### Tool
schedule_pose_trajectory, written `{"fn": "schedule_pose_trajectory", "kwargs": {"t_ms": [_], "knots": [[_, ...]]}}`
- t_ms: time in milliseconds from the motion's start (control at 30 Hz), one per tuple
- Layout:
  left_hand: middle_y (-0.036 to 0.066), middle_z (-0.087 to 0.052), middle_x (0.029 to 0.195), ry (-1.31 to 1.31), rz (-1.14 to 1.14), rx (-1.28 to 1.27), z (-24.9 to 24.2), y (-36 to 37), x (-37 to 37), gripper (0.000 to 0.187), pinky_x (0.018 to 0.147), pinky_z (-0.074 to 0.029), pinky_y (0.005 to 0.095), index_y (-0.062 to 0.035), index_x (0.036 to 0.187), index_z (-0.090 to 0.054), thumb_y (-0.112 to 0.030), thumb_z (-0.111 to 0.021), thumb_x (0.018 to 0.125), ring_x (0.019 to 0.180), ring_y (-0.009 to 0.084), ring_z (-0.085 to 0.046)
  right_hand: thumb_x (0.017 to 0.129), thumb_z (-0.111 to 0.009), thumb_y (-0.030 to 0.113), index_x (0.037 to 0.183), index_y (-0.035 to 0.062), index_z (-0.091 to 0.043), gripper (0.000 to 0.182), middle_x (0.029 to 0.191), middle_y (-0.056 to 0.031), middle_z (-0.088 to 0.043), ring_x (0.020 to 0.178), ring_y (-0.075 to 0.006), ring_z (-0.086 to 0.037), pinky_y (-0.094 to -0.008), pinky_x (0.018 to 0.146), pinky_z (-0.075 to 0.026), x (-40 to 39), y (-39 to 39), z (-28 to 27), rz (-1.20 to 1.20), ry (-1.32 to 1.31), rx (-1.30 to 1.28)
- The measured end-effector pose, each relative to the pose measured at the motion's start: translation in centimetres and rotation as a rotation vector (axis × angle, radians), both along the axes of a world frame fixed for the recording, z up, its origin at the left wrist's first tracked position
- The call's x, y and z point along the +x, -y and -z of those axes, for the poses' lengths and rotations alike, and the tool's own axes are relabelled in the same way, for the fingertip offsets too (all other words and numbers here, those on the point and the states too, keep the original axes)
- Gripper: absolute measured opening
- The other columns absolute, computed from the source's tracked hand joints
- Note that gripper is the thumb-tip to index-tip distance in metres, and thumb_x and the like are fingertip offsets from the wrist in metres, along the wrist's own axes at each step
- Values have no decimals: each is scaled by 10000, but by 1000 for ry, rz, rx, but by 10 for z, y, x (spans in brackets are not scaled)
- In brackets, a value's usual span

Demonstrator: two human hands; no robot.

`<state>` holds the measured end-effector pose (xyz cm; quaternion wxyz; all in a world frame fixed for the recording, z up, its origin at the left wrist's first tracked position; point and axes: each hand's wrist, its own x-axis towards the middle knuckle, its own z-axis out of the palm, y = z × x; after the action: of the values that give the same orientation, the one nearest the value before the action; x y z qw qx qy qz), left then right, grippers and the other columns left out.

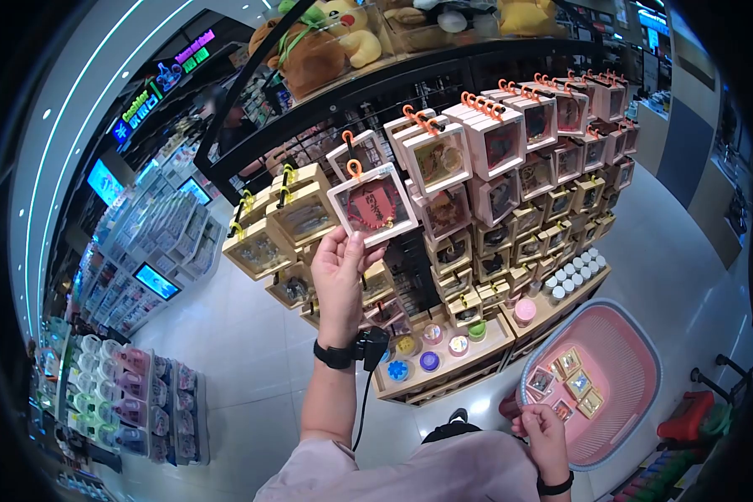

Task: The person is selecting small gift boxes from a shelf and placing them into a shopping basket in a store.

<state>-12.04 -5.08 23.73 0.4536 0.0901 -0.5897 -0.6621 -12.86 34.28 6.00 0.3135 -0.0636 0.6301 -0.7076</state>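
My left hand (343, 263) is raised to the display rack and pinches the lower edge of a white-framed box (372, 207) with a red beaded bracelet and dark characters inside. An orange hook loop stands at the top of this box. Beside it hang more pink-framed boxes (437, 159) and, to the left, yellow-framed boxes (299, 216). My right hand (544, 431) is low, near the left rim of a pink basket (636, 376), with its fingers curled; anything inside them is too small to make out. Several small framed boxes (577, 383) lie in the basket.
Round colourful tubs (429, 361) and white-lidded jars (558, 293) stand on the rack's wooden base. Plush toys (360, 38) sit on top. Stacked cups (130, 402) are at lower left. A red item (682, 427) is at far right.
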Motion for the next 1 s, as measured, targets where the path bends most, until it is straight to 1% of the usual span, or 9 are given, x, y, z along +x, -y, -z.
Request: {"fn": "schedule_pose_trajectory", "kwargs": {"t_ms": [300,567,667,767,800,833,900,933,1000], "knots": [[103,-677,1039,-43,-4,41,-6,14,-20,221,822,-621,285,31,1140,-564,-143,-615,1014,905,161,-704,1008,-591,93,1163,-40,-592,205,924,-91,-701,819,-127,-677,-252,763,-548,-1,5,4,-28,-6,4],[111,-693,994,-119,-69,161,0,32,-60,208,785,-621,274,27,1101,-587,-156,-627,1010,887,199,-718,1013,-599,112,1166,-39,-592,215,941,-82,-699,830,-125,-678,-256,766,-552,-5,3,3,-40,-34,37],[100,-679,978,-157,-32,148,12,49,-71,166,857,-623,316,23,1028,-610,-142,-612,1016,890,214,-712,1022,-595,137,1163,-35,-594,222,932,-53,-683,838,-100,-657,-246,765,-535,-10,-1,-3,-14,-19,15],[215,-659,1095,-147,-22,159,16,59,-71,244,898,-617,314,112,1114,-566,-116,-577,1028,987,261,-702,1016,-616,180,1151,-14,-611,236,904,-19,-660,828,-64,-615,-219,760,-498,-35,-25,13,15,-206,116],[253,-652,1134,-155,11,177,16,61,-72,273,912,-615,314,141,1143,-551,-108,-565,1032,1019,277,-698,1008,-622,170,1125,-10,-624,215,897,-12,-656,816,-61,-607,-222,757,-495,-47,-33,1,66,-240,201],[321,-617,1205,-162,49,192,15,60,-72,366,921,-616,313,187,1233,-495,-120,-548,1041,1052,291,-690,997,-628,167,1095,-11,-634,203,893,-7,-652,809,-65,-604,-225,745,-498,-60,-44,18,171,-263,236],[330,-590,1275,-151,368,262,30,98,-63,472,918,-611,271,203,1355,-387,-146,-508,1061,1021,246,-699,985,-637,166,1070,-13,-633,198,865,-14,-648,775,-77,-606,-235,708,-502,-91,-71,40,274,-319,236],[304,-599,1285,-125,406,285,35,115,-62,486,889,-614,256,192,1379,-372,-151,-507,1062,1023,229,-700,977,-641,171,1059,-13,-633,202,849,-22,-645,759,-85,-609,-245,688,-504,-108,-85,58,313,-303,291],[280,-594,1319,-124,539,300,37,123,-56,486,793,-604,224,169,1405,-369,-139,-515,1058,932,169,-696,962,-645,176,1034,-18,-630,207,809,-34,-632,723,-98,-611,-258,661,-509,-140,-112,98,373,-229,386]]}}
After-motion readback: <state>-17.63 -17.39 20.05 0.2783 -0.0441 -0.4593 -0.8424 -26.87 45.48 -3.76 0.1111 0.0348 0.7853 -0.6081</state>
